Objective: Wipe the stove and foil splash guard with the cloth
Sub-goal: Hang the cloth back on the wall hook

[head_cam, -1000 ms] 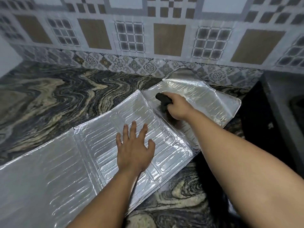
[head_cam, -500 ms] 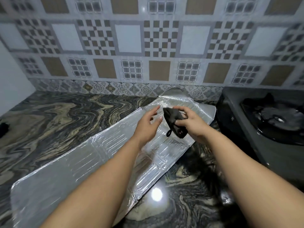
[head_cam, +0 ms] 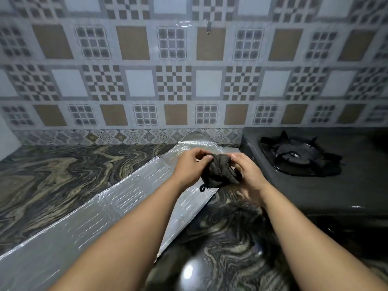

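A dark, bunched-up cloth (head_cam: 219, 173) is held in the air between both hands, above the far end of the foil splash guard. My left hand (head_cam: 189, 166) pinches its upper left edge, and my right hand (head_cam: 247, 175) grips its right side. The silver foil splash guard (head_cam: 109, 215) lies flat on the marble counter, running from the lower left up toward the wall. The black gas stove (head_cam: 327, 185) stands to the right, its burner grate (head_cam: 298, 154) showing. A small loop hangs from the bottom of the cloth.
The swirled dark marble counter (head_cam: 52, 175) spreads to the left and in front. A patterned tiled wall (head_cam: 189, 80) rises behind. The stove's left side sits close beside my right hand.
My left hand came off the foil and took hold of the cloth. My right hand lifted the cloth off the foil. My view has tilted up, showing the stove.
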Motion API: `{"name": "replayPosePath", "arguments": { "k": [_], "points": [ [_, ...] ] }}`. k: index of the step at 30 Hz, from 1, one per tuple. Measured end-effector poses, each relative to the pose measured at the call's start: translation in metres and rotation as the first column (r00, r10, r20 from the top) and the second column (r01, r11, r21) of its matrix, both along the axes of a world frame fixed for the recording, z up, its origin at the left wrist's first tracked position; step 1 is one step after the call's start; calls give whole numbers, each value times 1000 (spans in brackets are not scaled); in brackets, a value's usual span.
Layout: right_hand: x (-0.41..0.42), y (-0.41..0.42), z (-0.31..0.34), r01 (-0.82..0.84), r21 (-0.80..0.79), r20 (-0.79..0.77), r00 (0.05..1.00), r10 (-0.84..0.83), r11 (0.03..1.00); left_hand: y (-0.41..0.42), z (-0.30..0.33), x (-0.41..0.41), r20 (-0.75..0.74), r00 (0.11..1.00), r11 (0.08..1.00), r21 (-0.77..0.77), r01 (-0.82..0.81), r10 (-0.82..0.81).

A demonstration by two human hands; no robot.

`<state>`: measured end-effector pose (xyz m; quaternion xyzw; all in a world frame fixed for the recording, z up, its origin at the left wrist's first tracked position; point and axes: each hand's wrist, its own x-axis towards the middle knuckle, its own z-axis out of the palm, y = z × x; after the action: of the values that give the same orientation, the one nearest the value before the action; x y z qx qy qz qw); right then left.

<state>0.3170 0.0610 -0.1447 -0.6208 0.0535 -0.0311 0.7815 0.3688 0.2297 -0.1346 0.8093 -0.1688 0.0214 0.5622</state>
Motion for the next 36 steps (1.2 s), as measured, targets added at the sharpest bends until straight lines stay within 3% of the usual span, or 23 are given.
{"name": "replayPosePath", "arguments": {
  "k": [3, 7, 16, 20, 27, 36],
  "points": [
    [-14, -26, 8, 122, -164, 119, 988, -103, 979, -30, 18, -11, 42, 998, 999, 16, 43, -43],
    [-12, -57, 18, 269, -397, 239, 953, -184, 877, -60, 35, -19, 81, 995, 997, 41, 58, -61],
    [-21, -151, 49, 267, -594, 352, 934, -53, 759, -125, 65, -43, 49, 982, 982, -31, 186, -184],
    [-17, -169, 57, 282, -576, 404, 914, -32, 768, -143, 70, -50, 54, 989, 990, -36, 138, -136],
    [-11, -182, 65, 138, -430, 357, 934, 27, 892, -151, 77, -50, 68, 997, 999, -28, 28, -26],
    [25, -175, 71, 67, -337, 364, 929, 64, 939, -142, 90, -34, -91, 987, 989, -85, 123, -130]
  ]
}}
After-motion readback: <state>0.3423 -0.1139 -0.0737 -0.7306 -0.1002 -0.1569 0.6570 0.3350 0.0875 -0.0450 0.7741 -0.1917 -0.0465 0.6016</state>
